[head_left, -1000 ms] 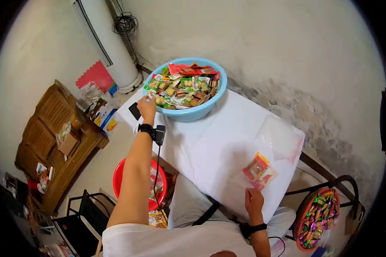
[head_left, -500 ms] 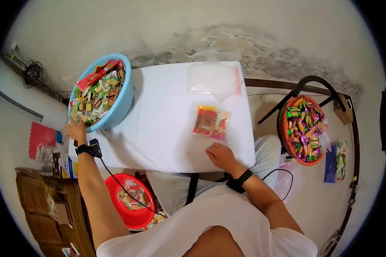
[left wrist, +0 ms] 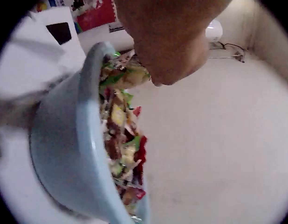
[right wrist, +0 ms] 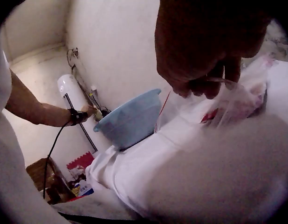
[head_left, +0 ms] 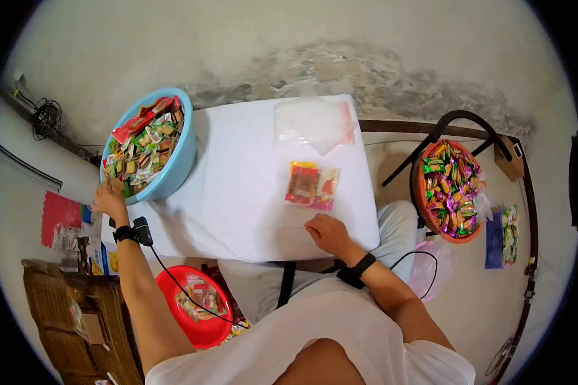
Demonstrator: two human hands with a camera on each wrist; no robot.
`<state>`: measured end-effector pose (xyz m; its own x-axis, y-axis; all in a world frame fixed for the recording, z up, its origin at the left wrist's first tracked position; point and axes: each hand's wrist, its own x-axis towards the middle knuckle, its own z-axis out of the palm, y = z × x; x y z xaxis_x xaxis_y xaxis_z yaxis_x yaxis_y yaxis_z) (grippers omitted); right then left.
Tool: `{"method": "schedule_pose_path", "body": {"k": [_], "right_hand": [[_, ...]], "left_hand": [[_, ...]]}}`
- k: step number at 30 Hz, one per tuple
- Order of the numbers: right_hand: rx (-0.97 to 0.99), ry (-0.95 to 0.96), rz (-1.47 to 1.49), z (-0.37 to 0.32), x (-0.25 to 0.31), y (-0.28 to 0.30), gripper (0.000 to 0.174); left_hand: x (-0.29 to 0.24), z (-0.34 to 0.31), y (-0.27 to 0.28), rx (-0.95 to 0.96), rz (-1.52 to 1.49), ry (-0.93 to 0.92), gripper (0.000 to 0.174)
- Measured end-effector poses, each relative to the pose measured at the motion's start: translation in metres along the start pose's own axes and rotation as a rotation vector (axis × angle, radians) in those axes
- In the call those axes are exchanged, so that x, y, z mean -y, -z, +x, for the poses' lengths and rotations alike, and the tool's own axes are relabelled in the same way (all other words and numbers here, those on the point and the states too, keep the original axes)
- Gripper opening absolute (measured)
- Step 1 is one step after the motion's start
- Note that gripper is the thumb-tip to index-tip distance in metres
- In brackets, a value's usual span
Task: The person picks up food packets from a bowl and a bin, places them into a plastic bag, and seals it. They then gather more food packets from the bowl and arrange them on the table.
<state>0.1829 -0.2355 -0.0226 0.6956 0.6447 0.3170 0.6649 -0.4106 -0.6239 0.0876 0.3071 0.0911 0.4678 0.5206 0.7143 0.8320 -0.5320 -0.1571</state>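
Observation:
My left hand (head_left: pixel 111 200) is at the near left rim of a light blue basin (head_left: pixel 185 151) heaped with wrapped snacks. Curled fingers pinch a small clear-and-green snack packet (left wrist: pixel 127 77), raised at the rim in the left wrist view. On the white table, my right hand (head_left: pixel 329 233) grips the open edge of a clear plastic bag (right wrist: pixel 230 100) between thumb and fingers. Inside that bag lie a red-and-yellow snack packet (head_left: pixel 303 184) and a paler pinkish one. Most of the left fingertips are hidden behind the hand in the left wrist view.
Clear flat bags (head_left: pixel 308 122) lie at the table's far right. An orange basin (head_left: pixel 417 192) of shiny wrapped sweets stands to the right on a black-framed chair. Below the table's front edge sits a red basin (head_left: pixel 205 333) with packets. A cable (head_left: pixel 186 292) trails from the left wrist.
The head view has swung, shifting the table and basins across the picture. My left hand has drawn back slightly from the blue basin with a packet; the right stays by the bag.

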Motion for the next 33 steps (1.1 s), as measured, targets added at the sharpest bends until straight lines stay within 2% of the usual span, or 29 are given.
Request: {"method": "schedule_pose_path", "body": {"k": [2, 3, 5, 7, 8, 9, 10, 12, 13, 15, 17, 18, 20, 21, 23, 25, 27, 29, 31, 32, 33], "right_hand": [[-0.023, -0.062, 0.044, -0.001, 0.000, -0.002, 0.010], [-0.021, -0.059, 0.050, -0.002, -0.002, -0.003, 0.010], [-0.028, -0.076, 0.066, -0.002, -0.005, -0.005, 0.010], [-0.035, -0.088, 0.088, -0.001, -0.006, -0.006, 0.010], [-0.043, -0.100, 0.103, -0.001, -0.007, -0.007, 0.010], [-0.037, -0.102, 0.111, 0.000, -0.008, -0.008, 0.010], [-0.049, -0.109, 0.137, 0.000, -0.008, -0.010, 0.011], [-0.057, -0.116, 0.164, 0.002, -0.010, -0.012, 0.012], [-0.055, -0.144, 0.180, 0.003, -0.009, -0.012, 0.012], [-0.052, -0.172, 0.195, 0.006, -0.009, -0.011, 0.013], [-0.078, -0.203, 0.256, 0.006, -0.007, -0.012, 0.013], [-0.069, -0.207, 0.264, 0.004, -0.007, -0.013, 0.013], [-0.071, -0.265, 0.245, 0.007, -0.007, -0.013, 0.012], [-0.061, -0.265, 0.252, 0.008, -0.007, -0.012, 0.012], [-0.068, -0.281, 0.213, 0.006, -0.006, -0.011, 0.011], [-0.085, -0.255, 0.234, 0.003, -0.010, -0.016, 0.011], [-0.105, -0.227, 0.256, 0.001, -0.014, -0.019, 0.010], [-0.108, -0.223, 0.225, -0.001, -0.015, -0.021, 0.009], [-0.099, -0.225, 0.247, -0.002, -0.016, -0.022, 0.009], [-0.100, -0.230, 0.266, -0.001, -0.016, -0.023, 0.009], [-0.096, -0.227, 0.268, -0.001, -0.015, -0.023, 0.009]], "left_hand": [[0.008, 0.006, 0.010, -0.099, -0.638, 0.173, 0.023], [0.009, 0.005, 0.020, -0.101, -0.631, 0.173, 0.023], [0.009, -0.006, 0.042, -0.120, -0.913, 0.268, 0.019], [0.000, -0.033, 0.053, 0.016, -1.321, 0.279, 0.032], [-0.016, -0.053, 0.073, 0.227, -1.395, 0.339, 0.039], [-0.041, -0.078, 0.101, 0.313, -1.458, 0.291, 0.040], [-0.047, -0.107, 0.092, 0.563, -1.521, 0.320, 0.039], [-0.093, -0.160, 0.130, 0.823, -1.675, 0.325, 0.023], [-0.119, -0.175, 0.161, 0.950, -1.607, 0.348, 0.016], [-0.150, -0.211, 0.183, 1.060, -1.669, 0.262, 0.014], [-0.172, -0.231, 0.192, 0.745, -1.569, -0.222, 0.021], [-0.178, -0.238, 0.203, 0.752, -1.560, -0.215, 0.021], [-0.188, -0.247, 0.221, 0.765, -1.456, -0.313, 0.028], [-0.189, -0.254, 0.221, 0.770, -1.447, -0.303, 0.028], [-0.185, -0.281, 0.210, 0.897, -1.567, -0.235, 0.034], [-0.172, -0.310, 0.174, 0.888, -1.581, -0.245, 0.036], [-0.156, -0.335, 0.141, 0.843, -1.326, -0.180, 0.030], [-0.146, -0.346, 0.128, 0.803, -1.262, -0.213, 0.028], [-0.148, -0.353, 0.126, 1.038, -1.505, 0.340, 0.026], [-0.150, -0.357, 0.126, 1.035, -1.503, 0.347, 0.026], [-0.152, -0.363, 0.127, 1.073, -1.513, 0.498, 0.030]]}}
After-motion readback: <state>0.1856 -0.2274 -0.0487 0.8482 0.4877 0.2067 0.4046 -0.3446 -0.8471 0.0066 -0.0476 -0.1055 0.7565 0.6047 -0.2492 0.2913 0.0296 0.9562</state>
